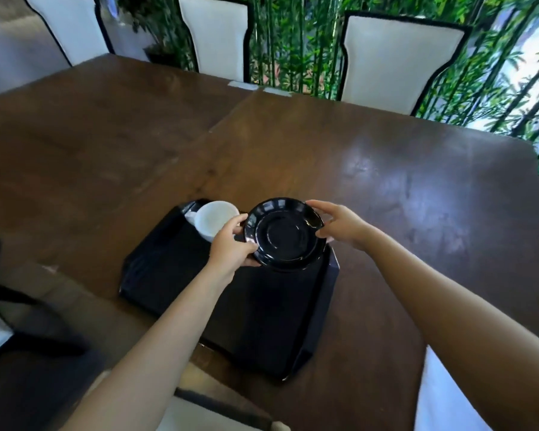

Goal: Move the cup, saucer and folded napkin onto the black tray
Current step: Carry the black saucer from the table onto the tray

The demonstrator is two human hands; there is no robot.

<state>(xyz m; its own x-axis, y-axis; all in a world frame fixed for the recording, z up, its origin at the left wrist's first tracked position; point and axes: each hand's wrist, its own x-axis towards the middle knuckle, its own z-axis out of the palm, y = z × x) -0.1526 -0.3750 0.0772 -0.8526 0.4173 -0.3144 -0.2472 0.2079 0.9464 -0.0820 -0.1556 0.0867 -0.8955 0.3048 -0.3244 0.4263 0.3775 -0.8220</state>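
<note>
Over the far end of the black tray (175, 275), on a dark wooden table (386, 188): black saucer (285, 233) held between both hands, tilted toward the camera and apparently not yet set down. Left hand (231, 247) closed on the near-left rim, thumb on top and fingers underneath. Right hand (339, 227) at the far-right rim with fingers loosely spread, fingertips touching or just beside the edge; hard to say from this angle whether gripping firmly or only steadying. White cup (213, 223) already on the tray at its far-left corner, just beside the saucer and partly hidden by the left hand; seemingly leaning, though upright or tipped cannot be told for sure. A small pale shape against the cup's left side, possibly its handle or part of something else. Folded napkin not clearly seen anywhere on table or tray. By this reckoning: cup done, saucer close to done and needing only lowering onto the bare tray surface below, napkin outstanding. White-backed chairs (399, 60) and green bamboo (296, 42) beyond the table's far edge.
</note>
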